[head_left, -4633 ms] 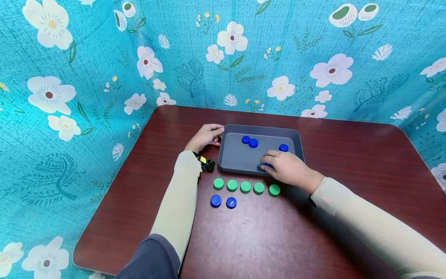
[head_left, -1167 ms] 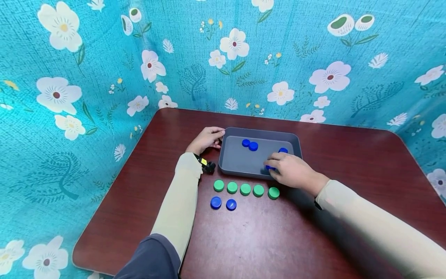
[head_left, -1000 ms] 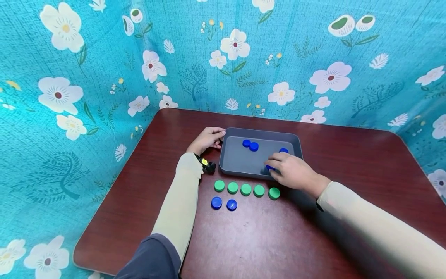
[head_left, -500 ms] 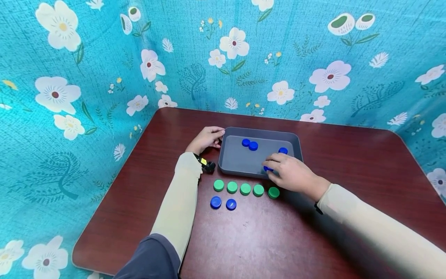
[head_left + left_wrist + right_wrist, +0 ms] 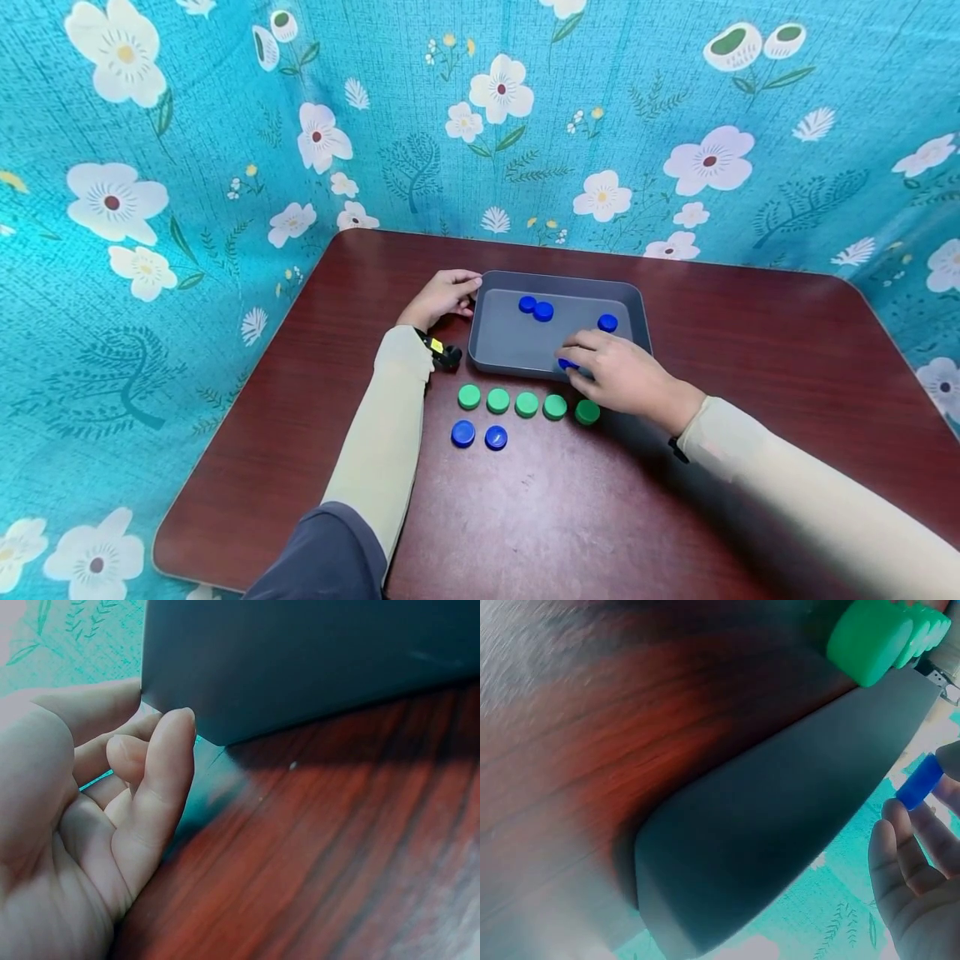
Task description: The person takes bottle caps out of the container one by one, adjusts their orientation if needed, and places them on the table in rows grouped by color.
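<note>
My right hand (image 5: 622, 375) pinches a blue bottle cap (image 5: 919, 781) between thumb and fingertips, over the front part of a grey rectangular tray (image 5: 517, 342). Part of that cap is hidden by the fingers in the head view. Inside the tray, two blue caps (image 5: 543, 312) lie side by side at the back, and one more blue cap (image 5: 607, 322) is on the right, just beyond the right hand. My left hand (image 5: 442, 296) holds the tray's back left corner, its fingertips at the wall and rim in the left wrist view.
In front of the tray runs a row of several green caps (image 5: 527, 405). Two blue caps (image 5: 463, 433) sit nearer on the dark red wooden table (image 5: 525, 517), below the row's left end. A blue flowered curtain (image 5: 555, 142) hangs behind the table and along its left side.
My right hand has shifted slightly left with the blue cap, exposing more of the blue cap on the right. The left hand, the tray and the caps on the table stay put.
</note>
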`<state>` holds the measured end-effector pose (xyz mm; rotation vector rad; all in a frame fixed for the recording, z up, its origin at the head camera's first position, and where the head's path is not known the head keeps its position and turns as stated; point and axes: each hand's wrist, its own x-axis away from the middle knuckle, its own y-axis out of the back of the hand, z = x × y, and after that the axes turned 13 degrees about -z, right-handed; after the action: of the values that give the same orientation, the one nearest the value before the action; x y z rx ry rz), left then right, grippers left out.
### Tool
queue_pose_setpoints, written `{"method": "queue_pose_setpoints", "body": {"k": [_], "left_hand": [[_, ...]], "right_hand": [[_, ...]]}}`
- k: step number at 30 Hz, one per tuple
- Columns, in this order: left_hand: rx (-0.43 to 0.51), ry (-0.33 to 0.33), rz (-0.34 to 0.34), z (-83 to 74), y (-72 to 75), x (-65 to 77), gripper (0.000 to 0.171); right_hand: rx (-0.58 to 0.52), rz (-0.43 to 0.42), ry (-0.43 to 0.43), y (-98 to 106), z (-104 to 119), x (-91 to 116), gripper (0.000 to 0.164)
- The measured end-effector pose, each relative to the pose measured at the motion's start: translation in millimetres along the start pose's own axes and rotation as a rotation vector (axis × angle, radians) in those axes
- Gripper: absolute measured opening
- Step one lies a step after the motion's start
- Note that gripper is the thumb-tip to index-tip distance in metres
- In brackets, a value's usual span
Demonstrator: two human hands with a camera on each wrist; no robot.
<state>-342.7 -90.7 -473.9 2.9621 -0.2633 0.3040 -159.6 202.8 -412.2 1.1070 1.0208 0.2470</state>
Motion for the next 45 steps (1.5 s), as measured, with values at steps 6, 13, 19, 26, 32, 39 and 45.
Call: {"method": "queue_pose_setpoints", "body": {"k": [6, 13, 19, 26, 32, 39, 45], "left_hand": [[-0.016, -0.010, -0.009, -0.1, 2.5, -0.2, 0.034], [-0.017, -0.016, -0.008, -1.2, 2.9, -0.6, 0.033], [-0.008, -0.008, -0.009, -1.0, 3.1, -1.7, 0.032], [0.002, -0.006, -0.005, 0.0, 3.1, -2.6, 0.033], [0.006, 0.001, -0.007, -0.5, 3.3, -2.7, 0.033], [-0.031, -0.013, -0.020, -2.7, 2.0, -2.4, 0.034], [-0.019, 0.007, -0.007, 0.4, 0.4, -1.2, 0.034]], "right_hand": [[-0.016, -0.021, 0.006, -1.6, 6.4, -2.0, 0.028], [-0.042, -0.026, 0.013, -4.3, 14.0, -1.9, 0.028], [-0.041, -0.020, 0.007, -6.8, 19.5, -0.8, 0.030], [-0.071, -0.053, 0.033, -9.3, 26.6, -0.4, 0.028], [-0.082, -0.045, 0.037, -10.9, 31.1, -0.5, 0.029], [-0.095, -0.005, 0.026, -12.2, 35.8, -0.6, 0.031], [-0.118, -0.003, 0.017, -15.4, 39.6, 2.5, 0.032]]}}
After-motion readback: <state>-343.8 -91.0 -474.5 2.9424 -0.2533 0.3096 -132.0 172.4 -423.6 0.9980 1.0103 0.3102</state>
